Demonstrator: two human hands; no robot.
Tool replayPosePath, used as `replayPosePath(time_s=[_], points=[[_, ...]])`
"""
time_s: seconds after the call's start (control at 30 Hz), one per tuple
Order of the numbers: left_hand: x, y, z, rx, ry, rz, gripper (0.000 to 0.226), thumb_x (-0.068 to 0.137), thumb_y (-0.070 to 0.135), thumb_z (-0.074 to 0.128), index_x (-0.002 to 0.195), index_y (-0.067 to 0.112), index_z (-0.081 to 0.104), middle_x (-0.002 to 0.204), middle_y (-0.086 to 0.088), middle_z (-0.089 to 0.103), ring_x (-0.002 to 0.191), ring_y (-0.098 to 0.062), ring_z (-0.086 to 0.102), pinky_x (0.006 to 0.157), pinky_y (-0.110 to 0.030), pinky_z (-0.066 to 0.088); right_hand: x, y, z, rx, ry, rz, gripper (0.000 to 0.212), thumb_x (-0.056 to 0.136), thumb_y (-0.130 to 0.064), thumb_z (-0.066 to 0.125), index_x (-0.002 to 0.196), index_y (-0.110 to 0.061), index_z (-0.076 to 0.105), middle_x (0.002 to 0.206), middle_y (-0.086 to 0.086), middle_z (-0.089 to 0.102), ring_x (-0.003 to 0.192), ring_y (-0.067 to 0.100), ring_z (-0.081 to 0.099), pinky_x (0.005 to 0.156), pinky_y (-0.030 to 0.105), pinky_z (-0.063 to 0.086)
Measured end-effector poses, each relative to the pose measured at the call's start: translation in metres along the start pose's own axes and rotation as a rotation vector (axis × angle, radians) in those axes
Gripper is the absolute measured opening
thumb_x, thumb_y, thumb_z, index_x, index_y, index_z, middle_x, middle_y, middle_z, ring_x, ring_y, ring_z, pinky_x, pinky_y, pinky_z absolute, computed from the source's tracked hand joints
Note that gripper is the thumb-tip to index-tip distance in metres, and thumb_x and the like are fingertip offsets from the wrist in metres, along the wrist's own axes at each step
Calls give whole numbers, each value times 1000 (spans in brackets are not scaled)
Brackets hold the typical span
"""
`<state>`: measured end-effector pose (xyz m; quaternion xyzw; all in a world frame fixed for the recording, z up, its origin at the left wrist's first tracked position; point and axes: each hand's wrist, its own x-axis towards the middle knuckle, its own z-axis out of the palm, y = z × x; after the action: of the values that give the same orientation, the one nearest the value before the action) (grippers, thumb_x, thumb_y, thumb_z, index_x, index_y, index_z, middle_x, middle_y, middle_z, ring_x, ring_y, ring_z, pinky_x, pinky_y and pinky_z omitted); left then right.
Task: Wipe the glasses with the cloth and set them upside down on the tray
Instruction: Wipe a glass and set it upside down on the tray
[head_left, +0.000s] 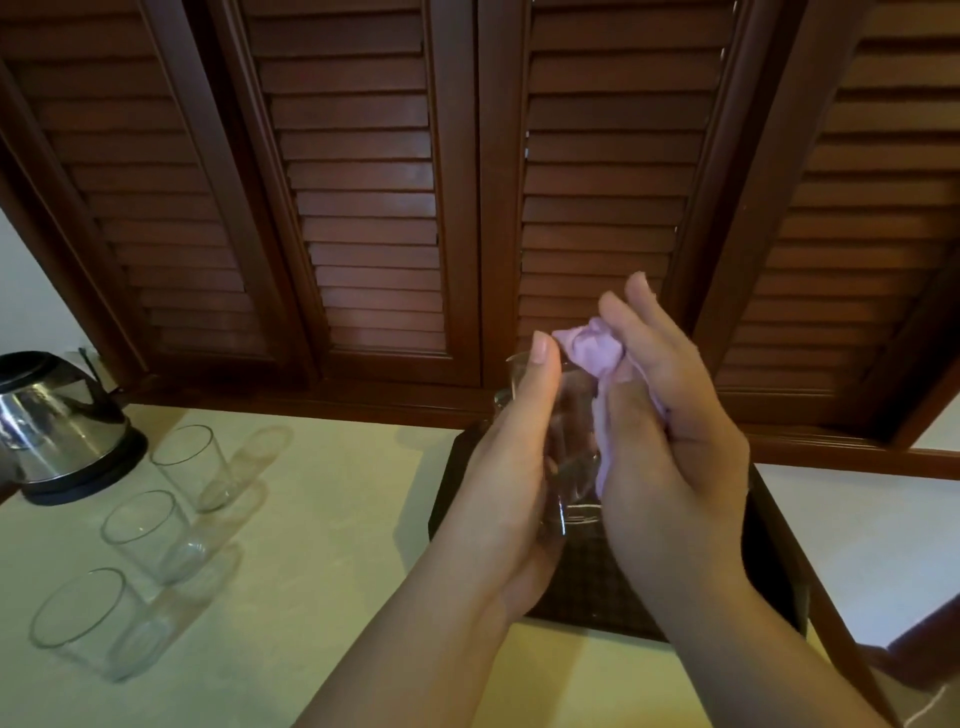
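Glasses: 1 (563, 447) in left grip (511, 467), 3 (150, 525) on table; right grip (670, 431) holds 1 cloth (592, 351).

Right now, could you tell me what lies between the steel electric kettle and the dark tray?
In the head view, between the kettle and the tray, one clear empty glass stands upright on the pale countertop; the rest is bare.

It looks like a hotel room or a home: dark wooden louvred shutters (363, 208) behind the hands (587, 467), an electric kettle (57, 415) and drinking glasses (150, 530) left of them on the worktop (322, 519).
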<state>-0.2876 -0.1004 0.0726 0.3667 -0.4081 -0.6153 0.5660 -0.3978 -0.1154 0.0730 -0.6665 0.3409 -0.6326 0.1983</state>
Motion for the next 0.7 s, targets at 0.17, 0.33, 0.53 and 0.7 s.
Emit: replayPosePath(time_s=[0.17, 0.33, 0.53, 0.7], points=[[13, 9, -7, 58, 121, 114, 64, 82, 69, 62, 121, 19, 72, 107, 5, 79, 96, -6, 77, 79, -20, 64, -44, -1, 14, -162, -134, -174, 44, 106, -2, 50, 149, -13, 54, 171, 6, 35, 160, 21, 31, 124, 47, 38], [1, 3, 3, 25, 100, 59, 71, 101, 73, 44, 137, 21, 75, 132, -10, 80, 131, -25, 73, 121, -54, 48, 4, -1, 2, -21, 12, -47, 44, 107, -13, 48, 150, -15, 56, 173, -2, 31, 138, 53, 53, 109, 62, 51], [4, 15, 6, 75, 92, 64, 93, 80, 92, 59, 129, 15, 76, 122, -8, 82, 122, -24, 76, 113, -51, 55, -27, -7, 4, -136, -50, -71, 46, 113, -14, 42, 159, -18, 44, 174, -12, 27, 138, 44, 56, 109, 34, 51], [2, 12, 9, 68, 149, 59, 75, 82, 84, 60, 112, 19, 80, 117, -14, 83, 117, -22, 79, 111, -49, 59, -19, -4, 5, -195, -41, -165, 52, 110, -10, 44, 160, -2, 32, 170, 18, 33, 158, 30, 34, 128, 42, 34]])
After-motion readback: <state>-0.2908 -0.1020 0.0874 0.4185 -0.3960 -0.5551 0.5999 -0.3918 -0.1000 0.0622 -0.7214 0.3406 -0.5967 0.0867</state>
